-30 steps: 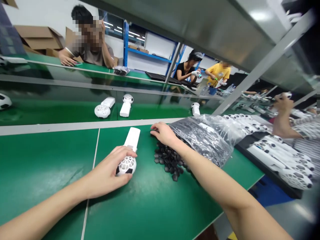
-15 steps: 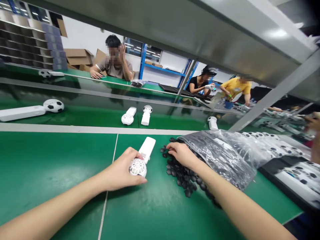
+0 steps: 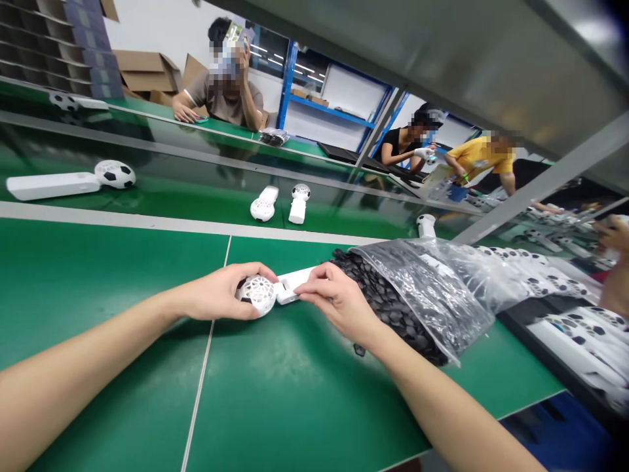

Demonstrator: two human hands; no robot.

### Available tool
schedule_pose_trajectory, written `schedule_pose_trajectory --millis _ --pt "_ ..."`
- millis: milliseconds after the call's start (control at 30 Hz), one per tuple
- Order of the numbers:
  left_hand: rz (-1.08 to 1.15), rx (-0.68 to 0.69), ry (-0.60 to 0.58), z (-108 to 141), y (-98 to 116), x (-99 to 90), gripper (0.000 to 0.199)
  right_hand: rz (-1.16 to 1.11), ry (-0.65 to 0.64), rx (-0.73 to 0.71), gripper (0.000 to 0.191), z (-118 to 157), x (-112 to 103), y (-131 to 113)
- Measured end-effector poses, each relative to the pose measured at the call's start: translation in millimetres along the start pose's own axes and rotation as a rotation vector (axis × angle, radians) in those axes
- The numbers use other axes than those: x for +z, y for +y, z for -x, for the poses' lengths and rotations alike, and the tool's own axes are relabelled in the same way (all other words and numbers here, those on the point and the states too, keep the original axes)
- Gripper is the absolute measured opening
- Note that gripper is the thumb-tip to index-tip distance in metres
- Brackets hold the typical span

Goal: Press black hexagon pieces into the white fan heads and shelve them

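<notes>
My left hand (image 3: 219,294) is closed around the round, football-patterned head of a white handheld fan (image 3: 259,295), thumb at the front and fingers behind. The fan lies on the green work surface with its handle pointing right. My right hand (image 3: 341,303) is pinched over that handle, fingertips close to the white plastic. Whatever is between those fingertips is hidden or too small to make out. Just behind the right hand, a pile of small black pieces (image 3: 388,295) spills from a clear plastic bag (image 3: 432,288).
Beyond the pale rail (image 3: 147,221), more football fans (image 3: 115,174) lie on a green belt. A black tray (image 3: 521,328) at right holds many white fans (image 3: 580,334). A slanted metal post (image 3: 521,174) stands at right. Several people work across the line.
My right hand has left the black pieces and moved left to the fan's handle. The fan has turned so its handle points further right, its head still in my left hand. The view has shifted.
</notes>
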State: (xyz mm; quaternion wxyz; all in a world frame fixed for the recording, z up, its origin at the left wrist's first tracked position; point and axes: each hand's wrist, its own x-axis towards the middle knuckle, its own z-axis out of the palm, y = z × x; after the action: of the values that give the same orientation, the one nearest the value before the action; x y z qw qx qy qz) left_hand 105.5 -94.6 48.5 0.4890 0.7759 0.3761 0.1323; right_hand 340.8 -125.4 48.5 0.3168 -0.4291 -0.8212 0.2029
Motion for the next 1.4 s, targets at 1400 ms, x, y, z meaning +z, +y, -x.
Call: schedule_pose_trajectory --millis 1400 --pt "-0.265 0.076 0.317 -6.6 3.0 31.7 0.031 -0.388 -0.159 0.308 0.015 -17.0 42.3 -8.7"
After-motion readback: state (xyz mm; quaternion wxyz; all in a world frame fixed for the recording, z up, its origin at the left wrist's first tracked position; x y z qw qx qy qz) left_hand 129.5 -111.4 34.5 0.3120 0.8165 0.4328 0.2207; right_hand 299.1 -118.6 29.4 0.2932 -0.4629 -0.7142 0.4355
